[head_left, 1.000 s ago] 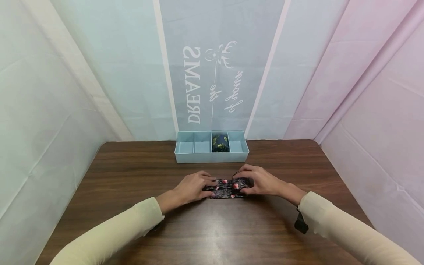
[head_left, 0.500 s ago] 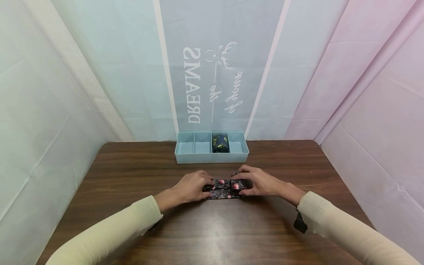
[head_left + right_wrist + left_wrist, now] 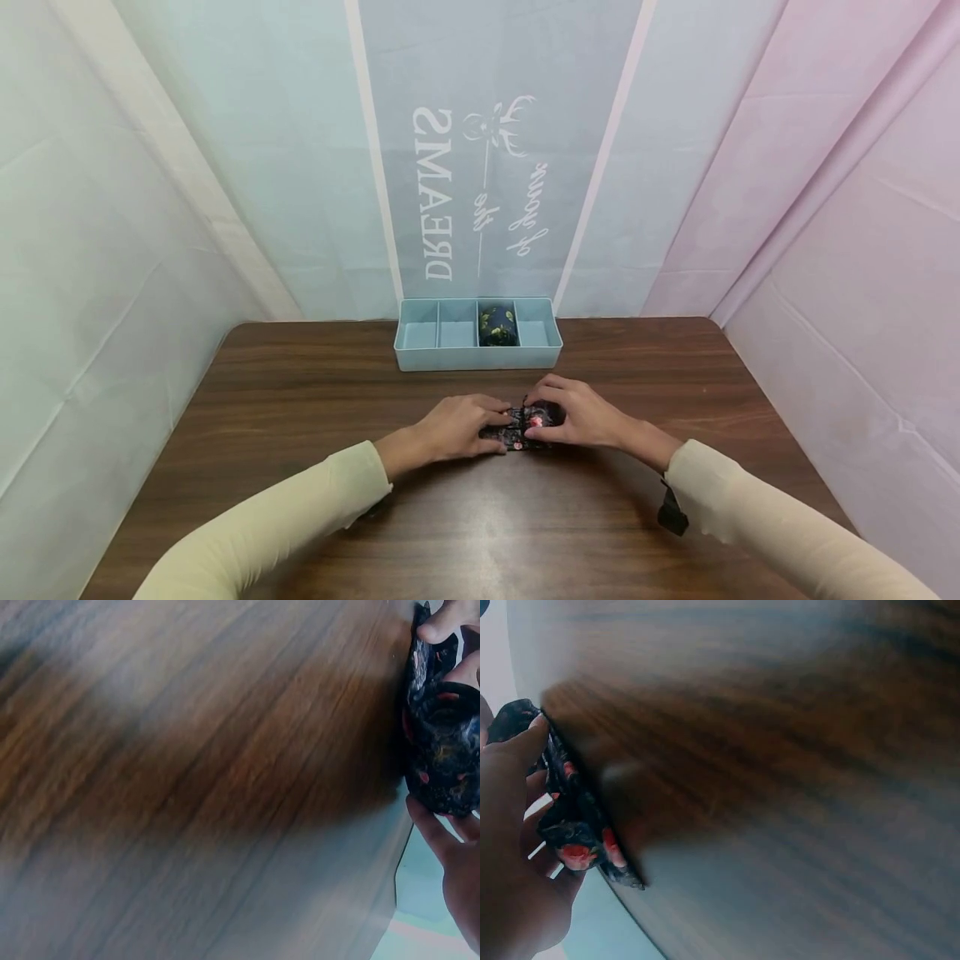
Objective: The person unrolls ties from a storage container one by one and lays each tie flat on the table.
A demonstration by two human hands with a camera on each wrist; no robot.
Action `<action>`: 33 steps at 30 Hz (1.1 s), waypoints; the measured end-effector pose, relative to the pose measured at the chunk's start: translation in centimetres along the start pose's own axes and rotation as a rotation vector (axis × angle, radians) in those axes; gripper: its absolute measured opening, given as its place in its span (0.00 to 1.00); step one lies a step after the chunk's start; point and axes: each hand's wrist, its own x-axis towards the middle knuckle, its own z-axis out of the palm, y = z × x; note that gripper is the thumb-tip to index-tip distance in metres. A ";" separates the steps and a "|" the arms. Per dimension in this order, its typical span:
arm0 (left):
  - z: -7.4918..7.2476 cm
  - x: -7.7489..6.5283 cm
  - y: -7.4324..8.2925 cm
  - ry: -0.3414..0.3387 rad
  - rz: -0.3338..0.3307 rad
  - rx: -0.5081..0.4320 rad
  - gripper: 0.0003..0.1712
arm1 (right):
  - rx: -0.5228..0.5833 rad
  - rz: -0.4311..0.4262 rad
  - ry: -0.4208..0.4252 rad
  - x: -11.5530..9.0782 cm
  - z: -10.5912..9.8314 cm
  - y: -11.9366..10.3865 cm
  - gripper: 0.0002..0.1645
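A black cloth (image 3: 516, 438) printed with red flowers lies on the brown table between both hands, its right end rolled up. My right hand (image 3: 587, 415) holds this rolled end between thumb and fingers. My left hand (image 3: 456, 427) holds the cloth's left end, thumb on the near edge and fingers on the far edge, covering much of it. In the left wrist view, the cloth (image 3: 576, 844) shows a curled end beside the fingers. In the right wrist view, the roll (image 3: 442, 754) looks thick, with a dark hollow at its near end.
Behind the hands, a light blue divided box (image 3: 477, 358) stands near the table's back edge. A rolled navy cloth with yellow-green print (image 3: 498, 326) fills one compartment. The wooden table (image 3: 480, 525) extends around the hands, with pale printed curtains (image 3: 300, 167) on three sides.
My left hand has shifted right, closer to my right hand, and less of the flat cloth shows between them. The right hand has moved slightly left with the rolled end.
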 end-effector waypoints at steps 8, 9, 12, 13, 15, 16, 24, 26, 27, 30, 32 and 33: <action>0.6 0.0 -0.2 0.020 0.001 -0.002 0.28 | -0.022 0.025 0.068 0.4 0.8 -0.3 0.21; 0.6 0.0 -0.2 0.022 0.003 -0.001 0.28 | -0.029 0.026 0.073 0.4 0.9 -0.3 0.21; 0.7 0.0 -0.3 0.027 0.003 0.003 0.28 | -0.046 0.028 0.077 0.5 1.1 -0.3 0.20; 0.7 -0.1 -0.3 0.027 0.002 0.001 0.29 | -0.047 0.028 0.076 0.5 1.1 -0.3 0.20; 0.7 -0.2 -0.3 0.029 0.001 -0.001 0.29 | -0.044 0.026 0.068 0.5 1.2 -0.2 0.19; 0.7 -0.3 -0.3 0.030 -0.001 -0.003 0.29 | -0.043 0.026 0.061 0.5 1.1 -0.2 0.19; 0.8 -1.1 -0.7 0.048 -0.021 0.004 0.29 | -0.040 0.016 0.014 0.6 0.8 0.0 0.19; 0.8 -1.3 -0.9 0.057 -0.026 -0.001 0.29 | -0.037 0.009 0.011 0.6 0.7 0.0 0.20; 0.8 -1.4 -0.9 0.061 -0.030 -0.005 0.29 | -0.035 0.003 0.010 0.6 0.7 0.0 0.20; 0.8 -1.7 -1.0 0.070 -0.036 -0.013 0.29 | -0.027 -0.011 0.006 0.7 0.6 0.1 0.21; 0.8 -1.9 -1.1 0.069 -0.041 -0.016 0.29 | -0.018 -0.014 0.000 0.7 0.5 0.2 0.21; 0.8 -2.0 -1.2 0.068 -0.043 -0.015 0.29 | -0.012 -0.012 -0.006 0.7 0.5 0.3 0.22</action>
